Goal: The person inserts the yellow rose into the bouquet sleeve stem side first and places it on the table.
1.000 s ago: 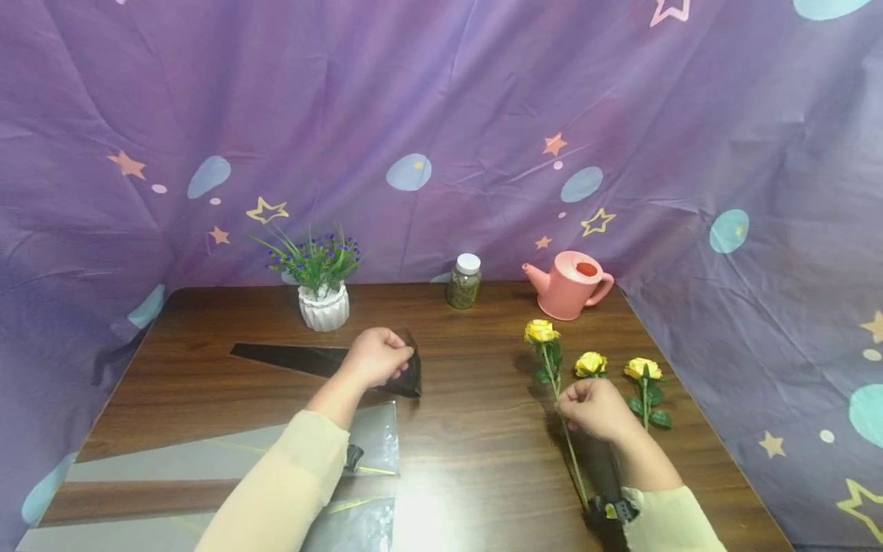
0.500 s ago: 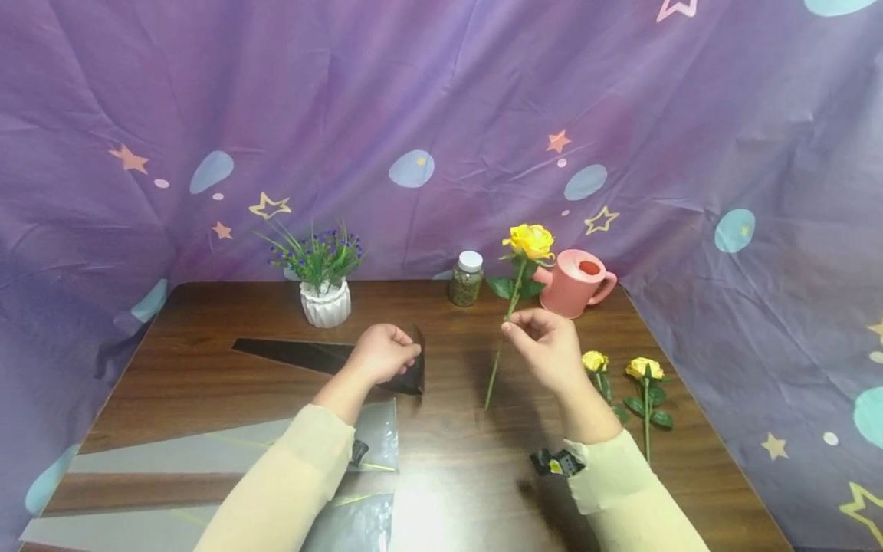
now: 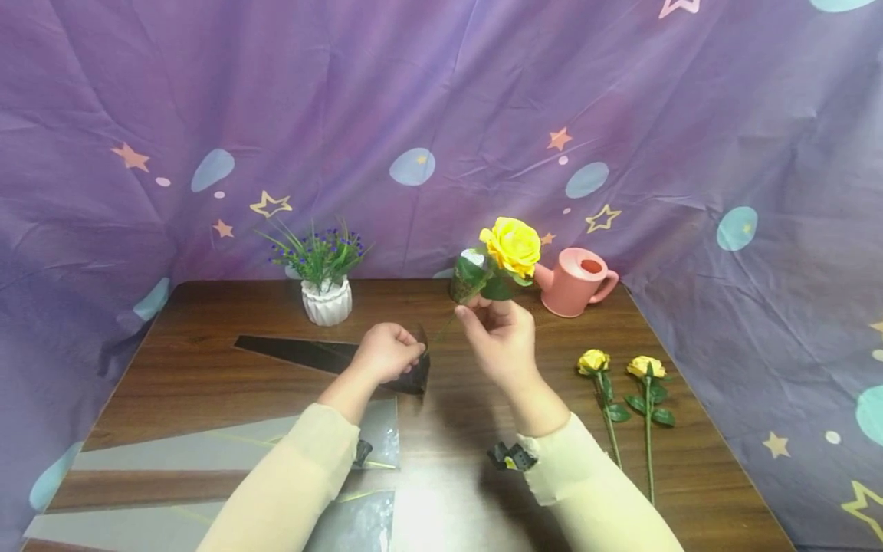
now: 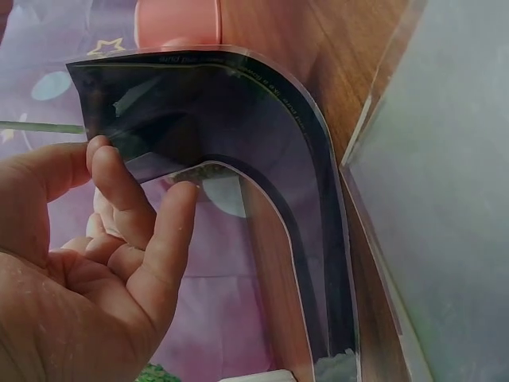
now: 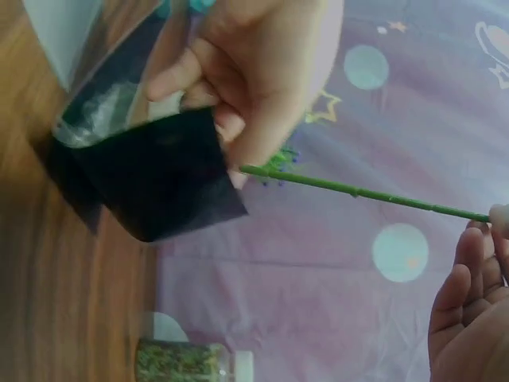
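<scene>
My left hand (image 3: 386, 354) pinches the open end of a black flower sleeve (image 3: 297, 353), a long tapering bag whose mouth is lifted off the table. In the left wrist view the sleeve (image 4: 310, 119) bends upward from the table to the fingertips. A yellow artificial rose (image 3: 513, 244) is pinched by the stem in my right hand (image 3: 507, 345), bloom up and tilted right. Its green stem (image 5: 358, 192) slants down to the sleeve's mouth in the right wrist view. Whether the stem tip is inside cannot be seen clearly.
Two more yellow roses (image 3: 647, 368) lie on the table at right. Two clear sleeves (image 3: 186, 452) lie front left. Along the back stand a white potted plant (image 3: 327, 303), a jar (image 5: 179, 362) partly behind the rose, and a pink watering can (image 3: 571, 287).
My right hand has lifted one rose from the table and carried it left to the sleeve's mouth, tilting it. The left hand keeps its pinch on the sleeve, barely shifting.
</scene>
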Demonstrator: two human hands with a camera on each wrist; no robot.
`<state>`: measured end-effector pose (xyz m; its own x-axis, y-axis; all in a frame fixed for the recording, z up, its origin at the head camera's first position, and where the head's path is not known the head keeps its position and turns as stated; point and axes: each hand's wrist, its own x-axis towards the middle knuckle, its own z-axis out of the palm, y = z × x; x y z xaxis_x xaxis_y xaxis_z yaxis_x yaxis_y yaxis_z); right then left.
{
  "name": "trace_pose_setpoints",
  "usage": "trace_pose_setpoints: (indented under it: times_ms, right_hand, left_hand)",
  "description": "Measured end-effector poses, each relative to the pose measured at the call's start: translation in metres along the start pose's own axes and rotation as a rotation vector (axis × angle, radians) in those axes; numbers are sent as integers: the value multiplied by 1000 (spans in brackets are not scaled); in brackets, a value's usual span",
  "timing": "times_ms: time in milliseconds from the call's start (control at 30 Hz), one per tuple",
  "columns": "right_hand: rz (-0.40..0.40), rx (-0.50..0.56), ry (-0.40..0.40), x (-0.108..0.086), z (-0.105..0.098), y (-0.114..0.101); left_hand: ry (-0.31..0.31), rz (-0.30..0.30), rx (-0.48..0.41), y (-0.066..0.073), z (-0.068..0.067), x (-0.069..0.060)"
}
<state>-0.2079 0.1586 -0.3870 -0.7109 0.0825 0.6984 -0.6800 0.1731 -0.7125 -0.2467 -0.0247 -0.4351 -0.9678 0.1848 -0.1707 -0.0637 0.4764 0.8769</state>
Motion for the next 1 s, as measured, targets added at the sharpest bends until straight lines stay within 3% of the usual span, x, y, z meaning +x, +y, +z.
trace_pose_setpoints:
  times_ms: [367,1000]
  right_hand:
    - [78,-70,23,-13,10,23]
    - [156,-89,91,-27,28,45]
  left_hand:
    - [14,16,-75,5,-1,-2]
    - [156,233,-126,17,-1,-6]
